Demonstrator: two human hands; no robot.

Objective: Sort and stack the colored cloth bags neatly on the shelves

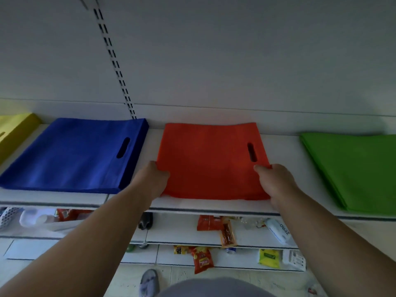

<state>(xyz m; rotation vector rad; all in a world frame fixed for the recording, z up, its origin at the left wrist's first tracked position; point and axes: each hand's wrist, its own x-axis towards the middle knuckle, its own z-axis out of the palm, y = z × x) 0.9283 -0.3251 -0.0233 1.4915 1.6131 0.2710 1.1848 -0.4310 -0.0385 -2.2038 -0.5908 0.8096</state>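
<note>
A red cloth bag (211,161) with a slot handle lies flat in the middle of the white shelf (192,205). My left hand (153,179) grips its near left edge, thumb on top. My right hand (275,182) grips its near right edge just below the handle slot. To the left lies a stack of blue bags (75,155), and beyond it a yellow stack (15,129) at the frame edge. A stack of green bags (355,168) lies to the right.
A slotted upright rail (115,67) runs up the white back wall. Lower shelves hold snack packets (202,259), a white tube (278,231), bottles and a white basket (8,215). A grey shoe (150,282) stands on the tiled floor.
</note>
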